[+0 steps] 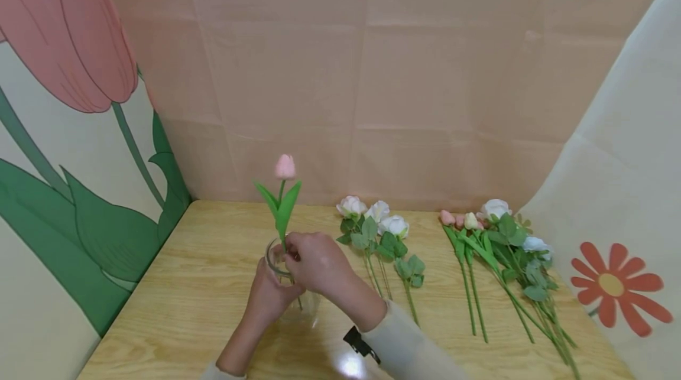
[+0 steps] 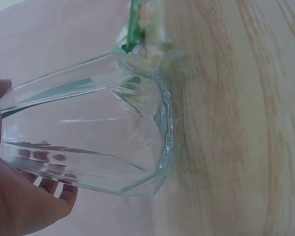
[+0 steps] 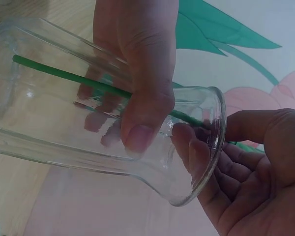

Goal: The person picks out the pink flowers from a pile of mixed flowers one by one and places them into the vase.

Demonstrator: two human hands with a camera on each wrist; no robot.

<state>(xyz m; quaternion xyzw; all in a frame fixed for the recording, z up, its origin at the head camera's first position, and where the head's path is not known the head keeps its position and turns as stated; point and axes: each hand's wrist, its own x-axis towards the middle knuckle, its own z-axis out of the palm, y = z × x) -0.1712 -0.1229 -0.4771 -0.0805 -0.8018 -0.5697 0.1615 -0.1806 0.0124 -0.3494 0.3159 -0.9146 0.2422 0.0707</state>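
A clear glass vase stands on the table, its faceted body plain in the left wrist view. My left hand grips the vase around its neck, thumb on one side and fingers behind the glass. At the rim, my right hand pinches the green stem of a pink tulip, with some fingertips inside the mouth. The tulip is upright, its bloom and two leaves above the vase. Through the glass in the right wrist view, the stem reaches down near the base.
Right of the vase lie white roses with leafy stems on the wooden table. Farther right is a pile of tulips and white roses. A pinkish cloth hangs behind, with flower-printed cloths on both sides.
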